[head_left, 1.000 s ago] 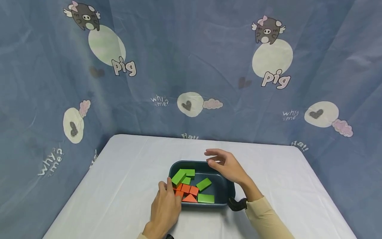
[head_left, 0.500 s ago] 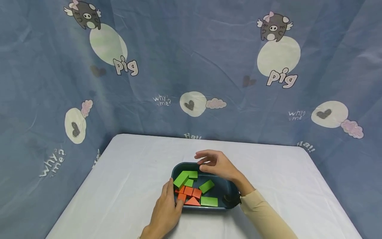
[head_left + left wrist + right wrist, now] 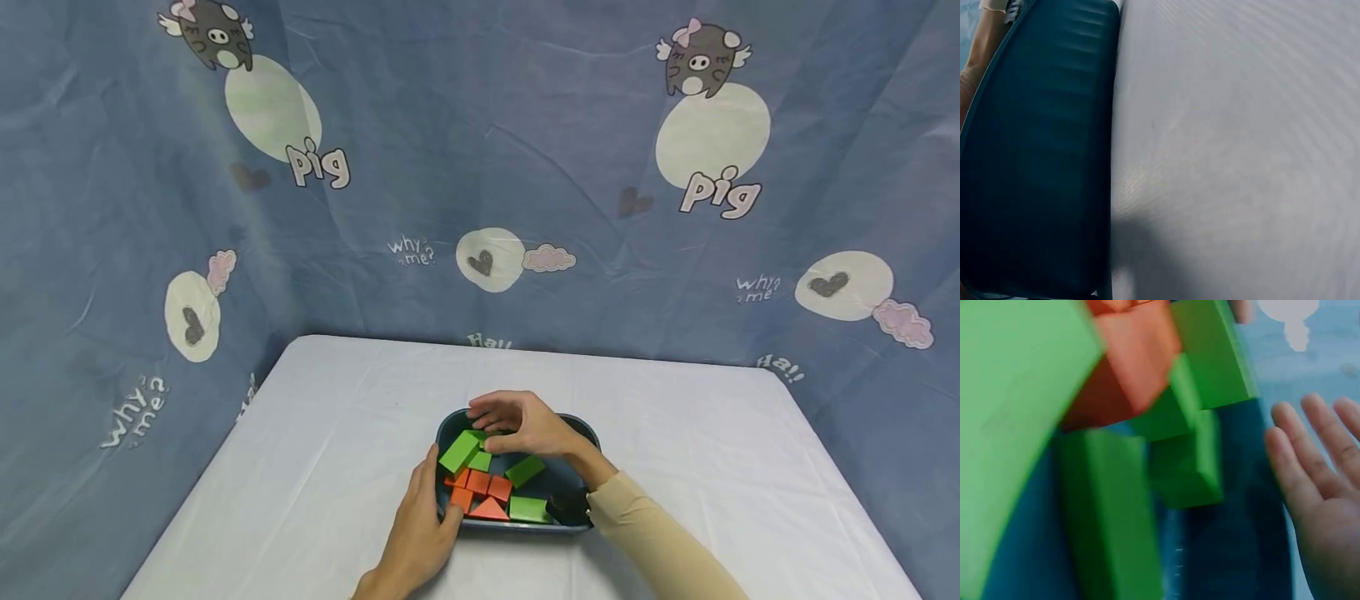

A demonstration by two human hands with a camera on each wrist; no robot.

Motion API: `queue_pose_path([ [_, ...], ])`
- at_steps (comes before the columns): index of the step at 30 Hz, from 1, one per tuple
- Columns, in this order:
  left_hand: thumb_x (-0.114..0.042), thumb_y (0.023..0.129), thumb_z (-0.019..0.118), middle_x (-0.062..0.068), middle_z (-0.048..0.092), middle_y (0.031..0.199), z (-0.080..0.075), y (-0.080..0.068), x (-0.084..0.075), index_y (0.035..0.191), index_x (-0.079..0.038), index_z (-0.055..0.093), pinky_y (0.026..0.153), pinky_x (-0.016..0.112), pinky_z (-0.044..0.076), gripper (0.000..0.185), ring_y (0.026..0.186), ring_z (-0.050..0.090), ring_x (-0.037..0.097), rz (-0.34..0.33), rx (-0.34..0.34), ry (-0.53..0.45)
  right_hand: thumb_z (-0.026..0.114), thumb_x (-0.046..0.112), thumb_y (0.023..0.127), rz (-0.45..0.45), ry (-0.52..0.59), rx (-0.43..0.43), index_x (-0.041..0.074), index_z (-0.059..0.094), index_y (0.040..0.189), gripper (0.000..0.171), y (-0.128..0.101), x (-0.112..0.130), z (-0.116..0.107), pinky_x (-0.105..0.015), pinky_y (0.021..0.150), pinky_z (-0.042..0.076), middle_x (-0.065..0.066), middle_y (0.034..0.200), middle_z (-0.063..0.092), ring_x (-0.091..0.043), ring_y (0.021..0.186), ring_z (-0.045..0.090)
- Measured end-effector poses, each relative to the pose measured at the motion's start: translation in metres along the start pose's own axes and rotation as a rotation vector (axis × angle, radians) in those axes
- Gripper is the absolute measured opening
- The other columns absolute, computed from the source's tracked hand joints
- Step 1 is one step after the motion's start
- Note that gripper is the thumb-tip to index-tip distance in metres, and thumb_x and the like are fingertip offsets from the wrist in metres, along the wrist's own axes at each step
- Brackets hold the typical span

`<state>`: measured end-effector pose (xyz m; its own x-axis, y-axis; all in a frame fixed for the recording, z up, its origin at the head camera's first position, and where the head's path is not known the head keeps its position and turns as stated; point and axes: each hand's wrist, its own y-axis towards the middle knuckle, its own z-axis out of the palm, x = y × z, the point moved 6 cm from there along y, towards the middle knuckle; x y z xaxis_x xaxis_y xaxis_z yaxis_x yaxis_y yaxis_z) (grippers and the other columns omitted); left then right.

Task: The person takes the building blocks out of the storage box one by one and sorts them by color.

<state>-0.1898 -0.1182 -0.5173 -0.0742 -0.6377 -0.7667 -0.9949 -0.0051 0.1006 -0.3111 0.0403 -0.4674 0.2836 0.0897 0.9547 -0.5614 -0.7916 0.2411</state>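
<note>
- The dark blue plastic tub sat on the white cloth-covered table, and both hands were at it.
- The left hand rested against the near left corner of the tub, with its thumb up along the left wall and its fingers curled a little over the rim.
- Just past those fingertips lay the small orange wooden blocks, packed close together, with an orange triangle block at the near wall.
- The right hand hung over the far end of the tub, palm down.
- Its fingers were loose and a bit bent, with a small gap between fingers and thumb, and they held nothing.
- Right under those fingertips was a green wooden block, tilted up on top of other green blocks; I could not tell if the fingers touched it.
- In the right wrist view the fingers were straight and spread, just beside the blurry green blocks.
- Another green block lay near the right wrist, and one more lay flat at the near wall.
- The left wrist view showed only the tub's outside wall and the table.
- A blue cartoon pig cloth hung behind the table.
</note>
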Motion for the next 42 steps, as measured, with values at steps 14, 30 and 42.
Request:
queue_pose_path([
  [14, -0.011, 0.088, 0.062, 0.021, 0.036, 0.156, 0.005, -0.001, 0.006, 0.162, -0.003, 0.017, 0.114, 0.056, 0.037, 0.087, 0.141, 0.042, 0.035, -0.066, 0.010, -0.019, 0.078, 0.010, 0.090, 0.132, -0.034, 0.132, -0.004, 0.048, 0.147, 0.067, 0.002, -0.025, 0.018, -0.045, 0.117, 0.036, -0.019, 0.149, 0.052, -0.030, 0.139, 0.047],
  [30, -0.011, 0.088, 0.063, 0.021, 0.038, 0.155, 0.006, -0.001, 0.004, 0.161, -0.004, 0.020, 0.112, 0.057, 0.039, 0.086, 0.136, 0.046, 0.035, -0.084, 0.016, 0.000, 0.084, -0.003, 0.078, 0.272, -0.253, 0.168, 0.011, 0.053, 0.147, 0.077, 0.000, -0.035, 0.025, -0.027, 0.089, 0.054, 0.006, 0.122, 0.064, -0.015, 0.101, 0.060],
  [42, -0.009, 0.087, 0.062, 0.020, 0.040, 0.154, 0.003, 0.002, 0.001, 0.162, -0.003, 0.019, 0.112, 0.055, 0.040, 0.086, 0.135, 0.048, 0.033, -0.057, -0.005, 0.012, 0.079, -0.001, 0.086, 0.230, -0.403, 0.070, 0.012, 0.068, 0.127, 0.044, 0.003, -0.033, 0.022, -0.024, 0.076, 0.050, 0.007, 0.102, 0.064, -0.013, 0.084, 0.055],
])
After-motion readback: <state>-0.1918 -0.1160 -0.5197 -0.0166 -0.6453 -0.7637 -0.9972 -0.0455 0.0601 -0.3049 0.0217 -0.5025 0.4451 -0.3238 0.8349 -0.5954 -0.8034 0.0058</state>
